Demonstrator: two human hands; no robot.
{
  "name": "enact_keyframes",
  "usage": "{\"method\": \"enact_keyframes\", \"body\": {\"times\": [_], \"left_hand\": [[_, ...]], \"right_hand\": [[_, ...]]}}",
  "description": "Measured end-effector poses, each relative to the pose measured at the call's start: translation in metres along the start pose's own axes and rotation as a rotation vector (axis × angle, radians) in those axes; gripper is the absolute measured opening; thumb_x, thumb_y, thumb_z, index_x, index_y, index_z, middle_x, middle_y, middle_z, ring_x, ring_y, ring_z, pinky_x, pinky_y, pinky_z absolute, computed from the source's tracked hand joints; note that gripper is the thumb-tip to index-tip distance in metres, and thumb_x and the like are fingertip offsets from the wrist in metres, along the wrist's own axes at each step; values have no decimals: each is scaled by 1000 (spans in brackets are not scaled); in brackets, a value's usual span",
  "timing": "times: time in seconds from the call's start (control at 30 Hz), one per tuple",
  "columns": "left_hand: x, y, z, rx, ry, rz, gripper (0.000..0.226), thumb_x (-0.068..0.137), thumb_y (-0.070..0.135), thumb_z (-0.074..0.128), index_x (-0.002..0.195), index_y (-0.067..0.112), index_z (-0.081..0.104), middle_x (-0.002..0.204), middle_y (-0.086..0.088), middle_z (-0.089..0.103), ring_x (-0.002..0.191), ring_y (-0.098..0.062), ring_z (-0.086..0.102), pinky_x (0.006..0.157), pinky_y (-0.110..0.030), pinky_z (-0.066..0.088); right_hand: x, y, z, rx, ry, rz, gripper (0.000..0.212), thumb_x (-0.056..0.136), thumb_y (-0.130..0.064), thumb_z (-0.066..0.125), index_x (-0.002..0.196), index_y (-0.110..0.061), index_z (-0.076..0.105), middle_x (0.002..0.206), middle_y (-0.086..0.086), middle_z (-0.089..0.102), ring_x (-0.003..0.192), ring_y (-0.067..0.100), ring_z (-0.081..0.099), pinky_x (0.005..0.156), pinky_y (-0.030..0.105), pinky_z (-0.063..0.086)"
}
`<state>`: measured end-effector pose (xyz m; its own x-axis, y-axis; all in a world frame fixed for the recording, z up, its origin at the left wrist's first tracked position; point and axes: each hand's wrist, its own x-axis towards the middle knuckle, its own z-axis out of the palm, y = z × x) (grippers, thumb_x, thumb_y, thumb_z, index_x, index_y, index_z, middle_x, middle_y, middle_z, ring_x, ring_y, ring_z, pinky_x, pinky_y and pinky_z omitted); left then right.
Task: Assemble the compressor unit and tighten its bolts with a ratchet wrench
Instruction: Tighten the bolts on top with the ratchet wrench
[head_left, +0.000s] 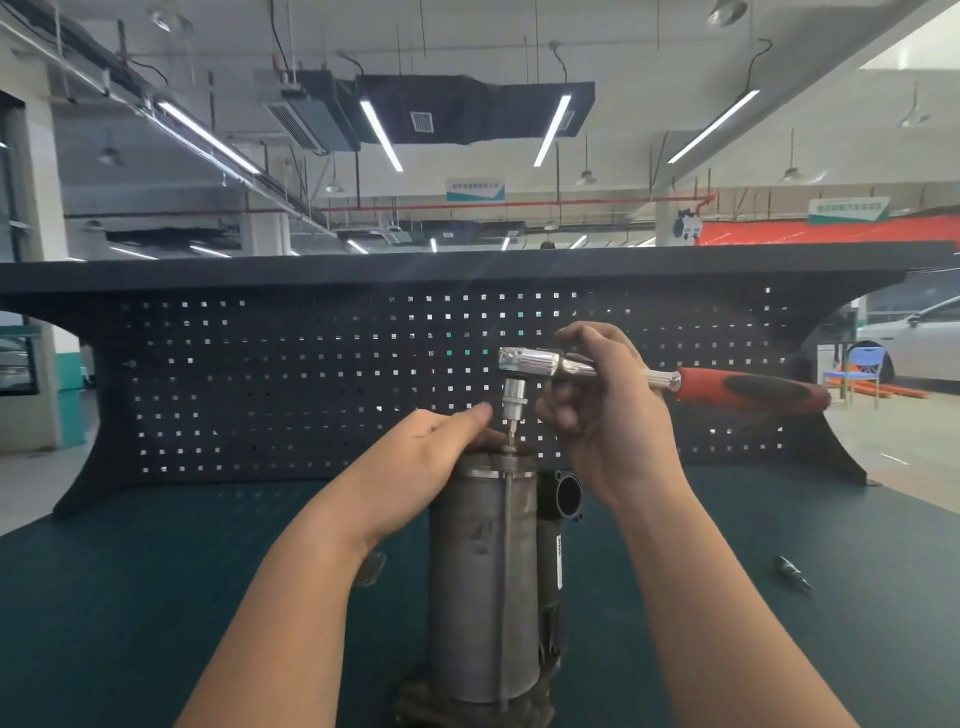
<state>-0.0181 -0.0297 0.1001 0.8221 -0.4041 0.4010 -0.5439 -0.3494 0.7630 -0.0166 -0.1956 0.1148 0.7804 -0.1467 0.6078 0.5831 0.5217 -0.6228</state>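
A grey cylindrical compressor unit (480, 571) stands upright on the dark green bench mat (156, 597). A ratchet wrench (748, 387) with a chrome head and red-and-black handle is level above it, and its socket and bit (514, 402) point down onto the unit's top end. My right hand (602, 410) grips the wrench just behind the head, with the handle sticking out to the right. My left hand (441, 441) rests on the top of the unit, its fingers reaching toward the bit. The bolt under the bit is mostly hidden.
A loose metal bit (792, 571) lies on the mat at the right. A small flat metal part (371, 569) shows beside my left forearm. A black pegboard back panel (311, 374) stands along the bench's far edge. A white car and a blue chair are far right.
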Motion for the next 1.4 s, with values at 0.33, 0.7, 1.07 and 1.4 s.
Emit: {"method": "enact_keyframes", "body": {"times": [0.33, 0.7, 1.07, 1.4], "left_hand": [[-3, -8, -15, 61, -125, 106, 28, 101, 30, 49, 107, 42, 74, 120, 33, 62, 113, 13, 56, 92, -10, 45], [-11, -22, -26, -155, -78, -8, 33, 87, 47, 60, 110, 28, 75, 117, 13, 69, 112, -9, 64, 94, -32, 50], [-13, 48, 48, 391, 235, -242, 36, 99, 51, 39, 110, 37, 71, 116, 3, 69, 121, -24, 51, 112, -42, 30], [-31, 74, 57, 198, 290, -479, 62, 99, 47, 30, 153, 37, 0, 162, -5, -9, 143, -38, 7, 112, -48, 22]], "right_hand": [[8, -6, 5, 184, 180, 149, 25, 97, -23, 49, 77, -11, 55, 46, -3, 41, 35, 7, 32, 36, 15, 25], [5, 1, 3, 212, 364, -18, 26, 100, -35, 46, 86, -18, 60, 50, -5, 49, 44, 9, 44, 44, 21, 39], [-42, -3, -6, -272, 516, -140, 38, 99, -48, 39, 95, -23, 67, 92, -2, 73, 76, 16, 70, 74, 32, 55], [-101, 45, 11, -680, 768, 20, 37, 97, -52, 36, 74, -32, 57, 90, 4, 62, 71, 10, 57, 58, 21, 36]]}}
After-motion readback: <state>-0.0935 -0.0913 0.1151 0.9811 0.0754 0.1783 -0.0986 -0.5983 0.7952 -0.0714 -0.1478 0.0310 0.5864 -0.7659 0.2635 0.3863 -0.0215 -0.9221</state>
